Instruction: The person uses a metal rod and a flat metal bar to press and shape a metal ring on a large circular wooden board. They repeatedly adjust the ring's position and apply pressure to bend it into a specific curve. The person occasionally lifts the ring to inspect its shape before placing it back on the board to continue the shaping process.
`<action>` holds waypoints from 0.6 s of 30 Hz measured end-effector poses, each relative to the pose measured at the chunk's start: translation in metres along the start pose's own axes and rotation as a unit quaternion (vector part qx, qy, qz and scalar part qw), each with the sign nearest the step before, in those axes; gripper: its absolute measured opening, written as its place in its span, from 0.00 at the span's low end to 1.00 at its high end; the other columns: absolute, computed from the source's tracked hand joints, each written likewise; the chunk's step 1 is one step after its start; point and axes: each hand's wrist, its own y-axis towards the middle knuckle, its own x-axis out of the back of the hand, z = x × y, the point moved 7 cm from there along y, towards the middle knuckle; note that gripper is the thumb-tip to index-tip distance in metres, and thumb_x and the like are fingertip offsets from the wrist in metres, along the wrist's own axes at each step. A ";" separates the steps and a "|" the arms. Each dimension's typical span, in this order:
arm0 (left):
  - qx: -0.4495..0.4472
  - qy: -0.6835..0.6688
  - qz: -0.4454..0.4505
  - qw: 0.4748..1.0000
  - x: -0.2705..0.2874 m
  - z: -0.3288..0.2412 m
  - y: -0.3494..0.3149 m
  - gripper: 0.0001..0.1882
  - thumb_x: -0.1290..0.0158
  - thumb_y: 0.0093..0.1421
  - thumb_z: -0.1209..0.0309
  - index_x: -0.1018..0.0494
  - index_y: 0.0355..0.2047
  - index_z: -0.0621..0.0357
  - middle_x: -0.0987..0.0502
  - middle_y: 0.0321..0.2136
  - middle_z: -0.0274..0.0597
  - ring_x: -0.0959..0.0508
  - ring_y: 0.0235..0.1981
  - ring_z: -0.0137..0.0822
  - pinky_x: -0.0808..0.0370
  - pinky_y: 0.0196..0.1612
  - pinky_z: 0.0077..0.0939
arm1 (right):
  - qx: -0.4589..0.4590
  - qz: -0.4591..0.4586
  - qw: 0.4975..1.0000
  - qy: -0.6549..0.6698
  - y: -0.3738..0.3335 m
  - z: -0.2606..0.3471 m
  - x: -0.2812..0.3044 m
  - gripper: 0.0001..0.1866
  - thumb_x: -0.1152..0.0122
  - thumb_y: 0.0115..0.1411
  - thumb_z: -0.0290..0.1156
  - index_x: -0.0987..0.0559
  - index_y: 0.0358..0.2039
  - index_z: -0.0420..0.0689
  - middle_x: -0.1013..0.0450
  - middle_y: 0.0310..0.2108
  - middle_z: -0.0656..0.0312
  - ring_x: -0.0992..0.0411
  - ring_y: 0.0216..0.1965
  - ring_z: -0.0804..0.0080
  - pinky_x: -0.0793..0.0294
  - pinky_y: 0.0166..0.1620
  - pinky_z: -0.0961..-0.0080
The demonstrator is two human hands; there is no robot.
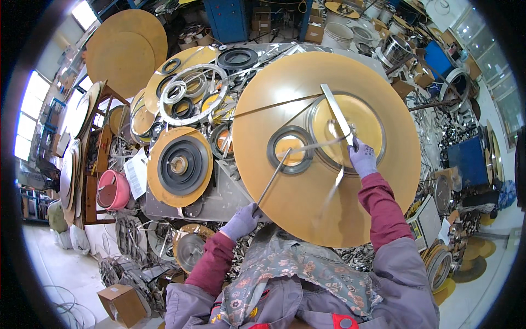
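Observation:
Before me lies a large tan round disc [285, 90]. My left hand [241, 221], in a grey-purple glove, is closed around the lower end of a thin metal rod [272, 178]. The rod's far tip reaches a small dark metal ring [272, 143] lying on the disc. Closed on the near end of a flat metal bar [336, 111], my gloved right hand [362, 158] is over the disc's right half. Under the bar is a larger ring-shaped coil [380, 115] with a yellow middle. A blurred metal strip [315, 146] stretches from the small ring toward the bar.
A smaller tan disc [156, 183] with dark rings stands at left on the grey table [222, 192]. Behind it lie a pale ring [223, 90] and several others. A pink bucket [121, 189] stands at the left. Metal scrap [430, 129] heaps up beyond the right edge.

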 end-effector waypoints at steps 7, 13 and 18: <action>-0.014 -0.037 -0.035 0.999 -0.002 -0.001 0.000 0.13 0.55 0.58 0.72 0.32 0.40 0.67 0.26 0.35 0.63 0.27 0.41 0.59 0.30 0.43 0.47 | 0.014 -0.018 1.000 0.018 -0.005 0.003 0.006 0.18 0.47 0.56 0.40 0.27 0.44 0.44 0.26 0.36 0.45 0.27 0.39 0.49 0.29 0.43 0.59; 0.013 0.000 -0.016 1.000 -0.003 0.000 -0.003 0.13 0.54 0.56 0.71 0.31 0.39 0.68 0.26 0.35 0.63 0.27 0.39 0.61 0.30 0.42 0.47 | 0.008 0.002 1.000 0.005 -0.006 0.005 0.008 0.18 0.47 0.56 0.39 0.26 0.44 0.44 0.26 0.35 0.45 0.27 0.39 0.50 0.29 0.43 0.59; 0.005 0.013 0.001 1.000 -0.010 0.010 0.002 0.13 0.54 0.56 0.71 0.31 0.38 0.68 0.26 0.34 0.64 0.27 0.38 0.61 0.30 0.41 0.47 | 0.014 -0.008 1.000 0.010 -0.002 -0.001 0.002 0.18 0.46 0.55 0.39 0.26 0.45 0.44 0.26 0.35 0.46 0.27 0.39 0.51 0.29 0.44 0.59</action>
